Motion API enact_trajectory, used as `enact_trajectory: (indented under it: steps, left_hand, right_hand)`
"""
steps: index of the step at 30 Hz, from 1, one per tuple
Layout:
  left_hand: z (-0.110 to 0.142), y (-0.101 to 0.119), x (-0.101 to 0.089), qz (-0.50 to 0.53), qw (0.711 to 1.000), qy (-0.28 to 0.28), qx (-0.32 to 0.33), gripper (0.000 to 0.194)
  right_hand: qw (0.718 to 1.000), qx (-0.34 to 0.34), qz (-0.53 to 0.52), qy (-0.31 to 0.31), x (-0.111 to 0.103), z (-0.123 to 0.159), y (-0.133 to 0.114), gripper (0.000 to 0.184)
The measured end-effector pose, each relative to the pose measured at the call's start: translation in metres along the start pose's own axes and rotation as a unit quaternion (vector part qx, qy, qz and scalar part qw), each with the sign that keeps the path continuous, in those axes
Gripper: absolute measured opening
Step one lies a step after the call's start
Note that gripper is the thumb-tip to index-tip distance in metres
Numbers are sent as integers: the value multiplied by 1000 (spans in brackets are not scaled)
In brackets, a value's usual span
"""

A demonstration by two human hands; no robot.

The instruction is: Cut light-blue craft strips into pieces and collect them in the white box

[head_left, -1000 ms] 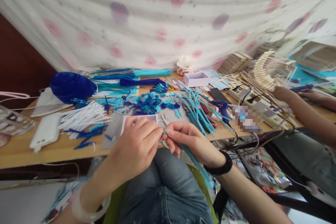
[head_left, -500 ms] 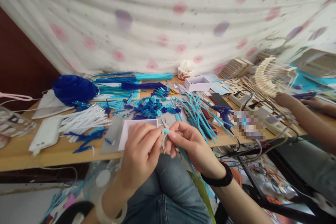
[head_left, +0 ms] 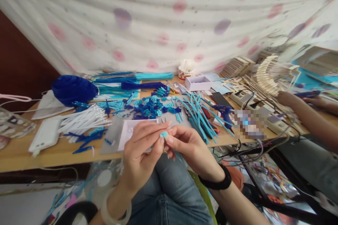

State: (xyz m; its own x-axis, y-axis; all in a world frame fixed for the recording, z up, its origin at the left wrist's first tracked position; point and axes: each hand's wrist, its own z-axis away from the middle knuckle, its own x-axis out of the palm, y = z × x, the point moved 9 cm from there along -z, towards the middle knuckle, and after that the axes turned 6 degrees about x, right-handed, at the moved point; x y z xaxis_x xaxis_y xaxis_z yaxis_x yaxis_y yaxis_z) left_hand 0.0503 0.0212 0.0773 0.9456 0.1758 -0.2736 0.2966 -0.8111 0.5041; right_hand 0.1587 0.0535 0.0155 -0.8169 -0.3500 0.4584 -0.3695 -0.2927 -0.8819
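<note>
Left fingers (head_left: 149,132) straightened | hands (head_left: 191,146) pinching light-blue piece (head_left: 164,134) | near table's (head_left: 66,156) front edge

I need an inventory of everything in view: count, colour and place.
small piece: one, light blue, between both hands
slender stems: many, light blue, right of centre
flowers: many, mixed blues, centre
pearl-tipped stems: many, white, left
fluffy bundle: one, dark blue, left
open box: one, lilac, back
cup: one, white-red, back
glue gun on table: one, blue, right
wooden slats: many, beige, right
curtain: one, white with blotches, behind
table: one, brown, before curtain
co-worker's hands: two, far right
left hand: one, bare, front
right hand: one, bare, front
</note>
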Motion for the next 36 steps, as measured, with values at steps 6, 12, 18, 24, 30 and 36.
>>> enact_trajectory:
  steps: [6, 12, 18, 24, 30, 36]
  left_hand:
    - [12, -29, 13, 166, 970, -1, -177, 28]
    - [37, -45, 35, 317, 881, 17, -350, 28]
    - [55, -49, 40, 342, 848, 71, -397, 39]
    - [60, -51, 45, 338, 827, 70, -445, 49]
    - [58, -52, 44, 347, 820, 73, -450, 41]
    - [55, -53, 44, 329, 845, 51, -420, 40]
  right_hand:
    - [999, 24, -26, -4, -1, -4, 12, 35]
    - [998, 25, -63, 12, -4, -10, 24, 38]
    - [996, 41, -75, 23, 1, -12, 37, 50]
    - [998, 63, -3, 26, 8, -14, 50, 55]
    - [995, 62, 66, 36, 8, -16, 55, 56]
    - [996, 12, 64, 62, 10, -16, 54, 55]
